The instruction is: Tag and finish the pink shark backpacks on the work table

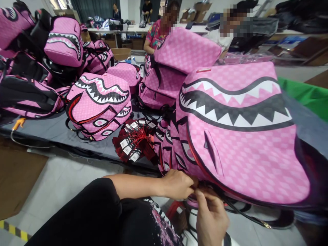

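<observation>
A large pink checkered backpack [246, 147] with a shark-mouth print lies tilted at the table's near edge in front of me. My left hand [178, 184] is at its lower left edge, fingers closed in a pinch. Close beside it, my right hand [211, 210] pinches with thumb and fingers at the same spot. What both hold there is too small and partly hidden to make out. Left of the backpack lies a fanned bunch of dark red tags [132, 138] with white labels and red strings.
Another pink backpack [102, 102] stands on the grey-covered table [84, 145], with several more piled behind at the left. An orange-handled tool [18, 123] with a cord lies at the table's left edge. Across the table, a person in a floral shirt [157, 34] works near stacked pink bags.
</observation>
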